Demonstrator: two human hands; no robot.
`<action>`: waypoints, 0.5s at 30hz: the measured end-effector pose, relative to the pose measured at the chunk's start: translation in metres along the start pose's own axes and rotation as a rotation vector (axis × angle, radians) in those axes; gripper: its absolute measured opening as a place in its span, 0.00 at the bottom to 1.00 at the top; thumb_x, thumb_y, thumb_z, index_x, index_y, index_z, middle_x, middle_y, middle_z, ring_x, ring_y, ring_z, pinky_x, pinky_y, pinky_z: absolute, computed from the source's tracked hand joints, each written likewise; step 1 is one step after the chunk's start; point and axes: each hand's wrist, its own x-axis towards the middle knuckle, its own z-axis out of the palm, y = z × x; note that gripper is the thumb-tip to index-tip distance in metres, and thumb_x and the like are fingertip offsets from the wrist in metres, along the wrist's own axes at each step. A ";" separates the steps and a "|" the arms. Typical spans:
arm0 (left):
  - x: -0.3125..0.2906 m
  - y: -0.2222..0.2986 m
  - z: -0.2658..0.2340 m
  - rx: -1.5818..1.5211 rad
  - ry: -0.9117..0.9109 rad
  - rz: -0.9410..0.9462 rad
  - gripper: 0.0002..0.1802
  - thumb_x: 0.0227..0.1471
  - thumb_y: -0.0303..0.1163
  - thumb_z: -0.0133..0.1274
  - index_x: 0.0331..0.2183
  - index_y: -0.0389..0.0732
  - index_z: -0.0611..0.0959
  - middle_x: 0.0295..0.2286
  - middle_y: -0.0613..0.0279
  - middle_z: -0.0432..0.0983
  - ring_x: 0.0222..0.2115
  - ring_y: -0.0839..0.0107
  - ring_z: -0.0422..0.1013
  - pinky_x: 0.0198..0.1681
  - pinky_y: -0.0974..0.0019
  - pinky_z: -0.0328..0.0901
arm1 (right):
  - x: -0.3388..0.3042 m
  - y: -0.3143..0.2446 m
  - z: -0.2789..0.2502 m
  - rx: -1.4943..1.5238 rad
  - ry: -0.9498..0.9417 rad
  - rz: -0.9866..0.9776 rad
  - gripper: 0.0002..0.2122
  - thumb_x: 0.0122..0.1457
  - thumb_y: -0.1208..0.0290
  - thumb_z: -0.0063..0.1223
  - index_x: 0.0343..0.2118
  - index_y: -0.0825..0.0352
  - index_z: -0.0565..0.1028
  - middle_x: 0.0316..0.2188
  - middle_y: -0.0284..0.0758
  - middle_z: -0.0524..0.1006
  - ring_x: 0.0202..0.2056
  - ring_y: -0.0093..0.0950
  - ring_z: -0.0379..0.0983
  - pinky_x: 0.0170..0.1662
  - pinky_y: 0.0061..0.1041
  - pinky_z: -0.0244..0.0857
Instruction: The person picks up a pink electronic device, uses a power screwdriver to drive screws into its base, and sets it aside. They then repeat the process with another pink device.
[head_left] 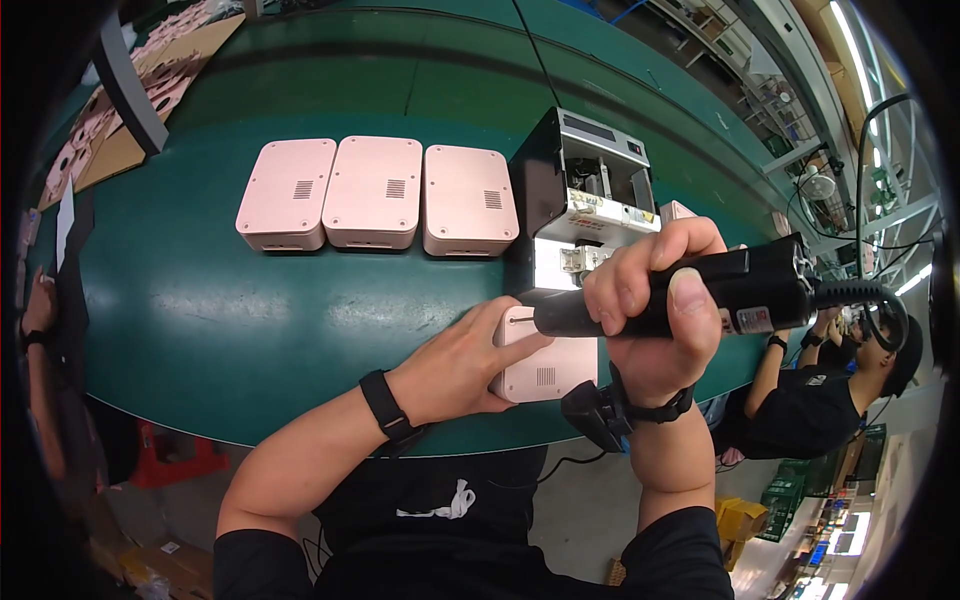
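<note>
In my right hand (665, 310) is a black electric screwdriver (720, 290), its cable leaving from the back end. The thin bit reaches the upper left corner of a pale pink box-shaped housing (545, 375), at or just over a screw hole. My left hand (455, 360) grips this housing by its left side, the fingers along its edge and corner. The housing lies on the green table (230, 340), partly hidden by my hands and the tool. Just beyond it stands a black and silver screw feeder machine (590, 180).
Three more pale pink housings (375, 190) stand in a row at the back left. Cardboard with pink parts (150, 90) lies at the far left. At the right sits a co-worker (820, 400) in black; another person's arm (40, 340) shows at the left edge. A red stool (175, 455) is below the table.
</note>
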 end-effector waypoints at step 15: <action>0.001 0.003 -0.013 -0.004 -0.040 -0.012 0.47 0.32 0.33 0.72 0.57 0.54 0.74 0.53 0.47 0.62 0.52 0.46 0.66 0.53 0.54 0.67 | 0.010 -0.032 -0.002 -0.078 0.182 -0.039 0.08 0.60 0.67 0.49 0.37 0.65 0.66 0.20 0.34 0.67 0.18 0.24 0.63 0.24 0.27 0.61</action>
